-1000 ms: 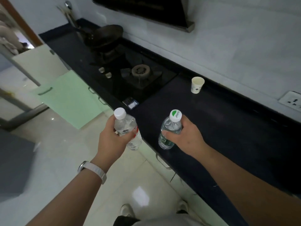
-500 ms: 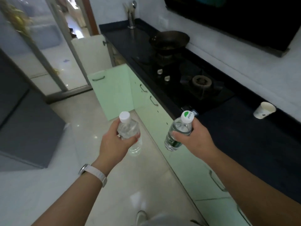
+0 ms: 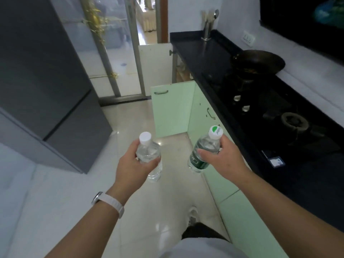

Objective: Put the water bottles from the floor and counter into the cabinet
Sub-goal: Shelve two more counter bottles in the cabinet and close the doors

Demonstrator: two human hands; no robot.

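Head camera looks down at two arms held out over a shiny pale floor (image 3: 61,192). One white shoe (image 3: 192,214) shows at the bottom, close to the green cupboards (image 3: 247,226) on the right. The left hand (image 3: 133,165) wears a white watch (image 3: 109,201) on the wrist. Its fingers are wrapped around a clear bottle (image 3: 150,157) with a plain white cap. The right hand (image 3: 223,159) is closed around a second bottle (image 3: 202,155) with a dark green label and a white and green cap. That makes two bottles, one in each hand, both up in the air over the floor. Each bottle stands nearly straight up, cap on top. The second bottle leans a little, with its cap tipped to the right.

Wide bare floor lies ahead between a big grey fridge (image 3: 46,86) on the left and the long black counter (image 3: 307,183) on the right. The counter edge runs straight away from the person. On it sit a stove (image 3: 294,121) and one dark pan (image 3: 257,63).

Farther on, one green cupboard door (image 3: 171,108) hangs open and sticks out across the floor. Behind it a white door (image 3: 156,64) is open too. Glass sliding doors (image 3: 111,53) stand at the far end.
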